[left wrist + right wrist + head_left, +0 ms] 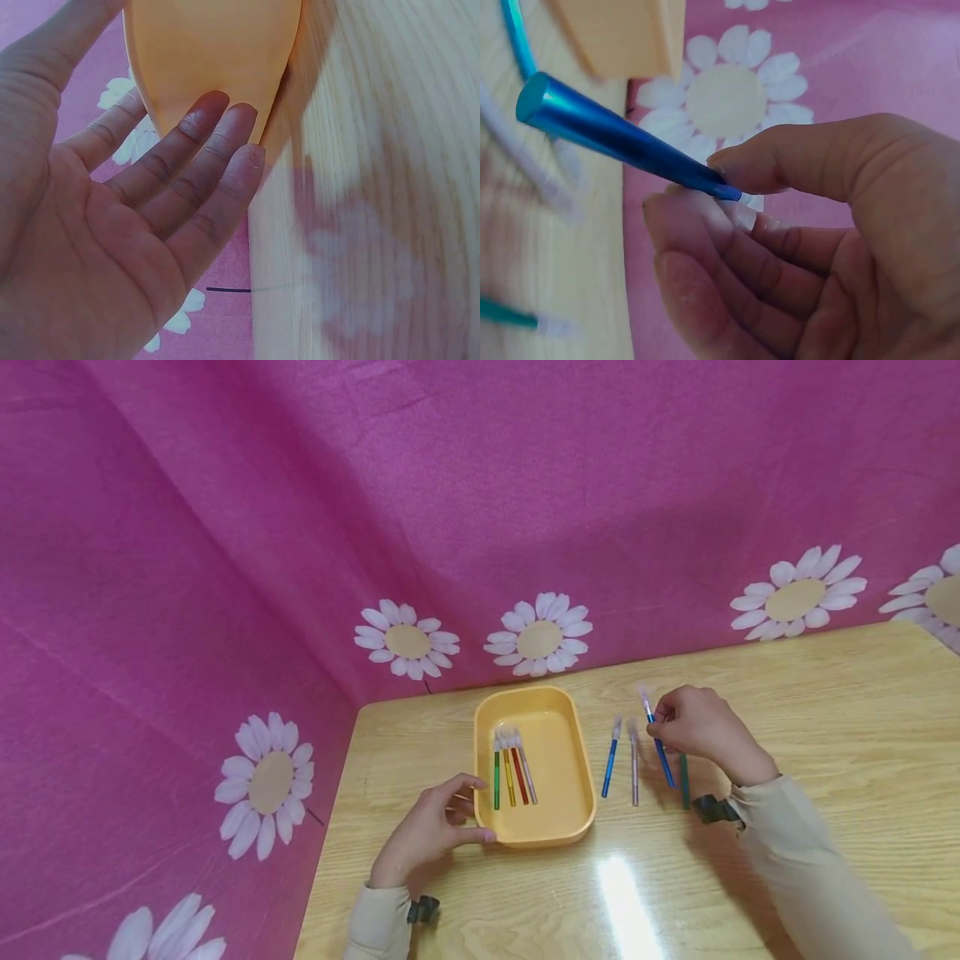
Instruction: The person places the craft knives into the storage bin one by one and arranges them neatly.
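My right hand [703, 727] pinches a blue craft knife [663, 763] between thumb and fingers, its clear-capped end pointing away and its flat handle end close in the right wrist view. On the table beside it lie another blue craft knife [611, 767], a silvery one [634, 768] and a green one [684, 781], partly hidden by the right hand. A yellow tray [558, 814] stands to the left, with green, gold, red and silvery craft knives [511, 777] side by side in it. My left hand [431, 827] rests with loosely spread fingers against the tray's left side and near corner.
The wooden table [847, 727] meets a magenta cloth [525, 485] printed with white flowers at the back and left. Light glares off the tabletop [628, 902] in front of the tray.
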Demonstrator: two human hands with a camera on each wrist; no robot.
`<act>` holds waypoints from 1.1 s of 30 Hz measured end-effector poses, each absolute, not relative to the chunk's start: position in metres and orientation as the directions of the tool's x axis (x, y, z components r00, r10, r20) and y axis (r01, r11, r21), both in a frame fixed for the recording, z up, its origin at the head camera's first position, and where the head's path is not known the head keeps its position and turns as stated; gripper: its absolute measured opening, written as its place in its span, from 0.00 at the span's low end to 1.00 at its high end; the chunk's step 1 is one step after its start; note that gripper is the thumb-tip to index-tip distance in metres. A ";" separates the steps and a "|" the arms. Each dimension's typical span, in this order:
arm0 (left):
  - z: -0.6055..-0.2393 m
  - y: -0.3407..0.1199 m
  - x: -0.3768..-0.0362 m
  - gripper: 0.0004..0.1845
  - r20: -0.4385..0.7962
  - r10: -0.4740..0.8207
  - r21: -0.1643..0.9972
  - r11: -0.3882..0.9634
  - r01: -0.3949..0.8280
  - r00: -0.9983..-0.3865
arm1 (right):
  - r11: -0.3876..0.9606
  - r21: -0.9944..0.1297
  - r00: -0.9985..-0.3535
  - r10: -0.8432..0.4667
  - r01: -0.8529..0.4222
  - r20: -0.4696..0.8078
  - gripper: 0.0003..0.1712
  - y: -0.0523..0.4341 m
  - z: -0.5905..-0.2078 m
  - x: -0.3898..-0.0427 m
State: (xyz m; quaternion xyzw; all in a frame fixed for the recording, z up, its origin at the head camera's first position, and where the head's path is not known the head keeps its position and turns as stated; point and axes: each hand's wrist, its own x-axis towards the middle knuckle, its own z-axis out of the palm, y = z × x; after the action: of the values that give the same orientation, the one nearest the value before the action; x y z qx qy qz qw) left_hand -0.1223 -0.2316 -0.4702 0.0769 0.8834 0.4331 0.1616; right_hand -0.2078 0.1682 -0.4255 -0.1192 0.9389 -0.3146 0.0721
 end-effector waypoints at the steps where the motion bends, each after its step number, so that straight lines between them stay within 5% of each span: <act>1: -0.470 -0.231 -0.122 0.32 -0.222 0.274 0.789 0.615 -0.007 -0.936 | 0.766 -0.619 -0.960 -0.271 -0.172 -0.070 0.11 0.165 -0.424 -0.209; 16: -0.467 -0.233 -0.123 0.32 -0.189 0.293 0.791 0.612 0.032 -0.937 | 0.638 -0.762 -0.944 -0.305 -0.108 -0.122 0.08 0.101 -0.408 -0.225; 33: -0.468 -0.231 -0.122 0.31 -0.202 0.293 0.788 0.616 0.023 -0.935 | 0.674 -0.724 -0.919 -0.361 -0.142 -0.156 0.14 0.028 -0.415 -0.242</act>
State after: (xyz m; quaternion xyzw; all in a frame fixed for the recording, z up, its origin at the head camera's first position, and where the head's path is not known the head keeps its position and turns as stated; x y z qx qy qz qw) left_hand -0.1220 -0.2307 -0.4676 0.0893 0.8849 0.4292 0.1574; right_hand -0.2420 0.0278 -0.4147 -0.1394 0.9035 -0.3786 0.1447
